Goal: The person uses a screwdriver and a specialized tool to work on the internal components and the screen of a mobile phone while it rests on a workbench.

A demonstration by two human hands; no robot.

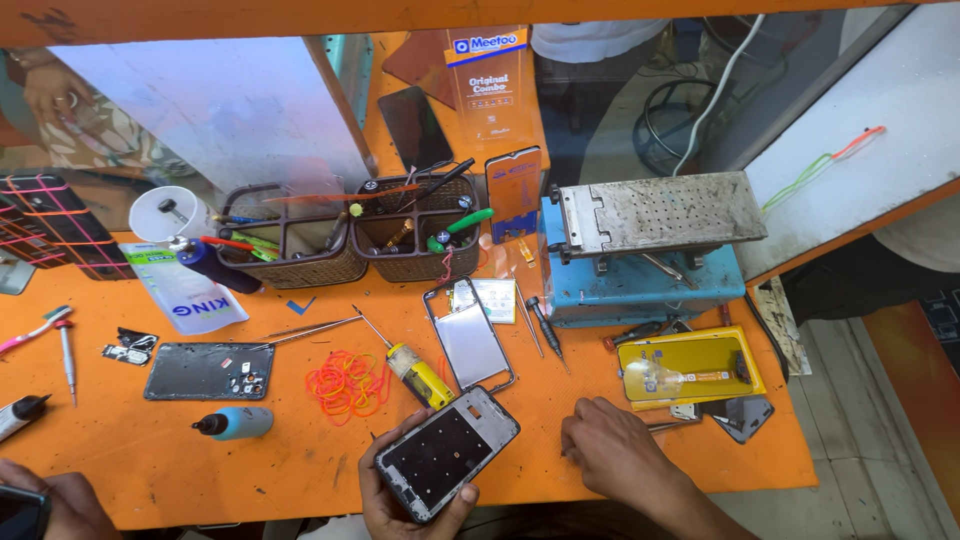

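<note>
Black phone frame (447,454) in left hand (400,500)

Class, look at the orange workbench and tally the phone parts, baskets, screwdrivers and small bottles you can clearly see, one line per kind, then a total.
Phone frames and panels: 3 (frame in left hand, silver frame, dark back panel)
Woven baskets: 2
Screwdrivers: 3
Small bottles: 2
Total: 10
</note>
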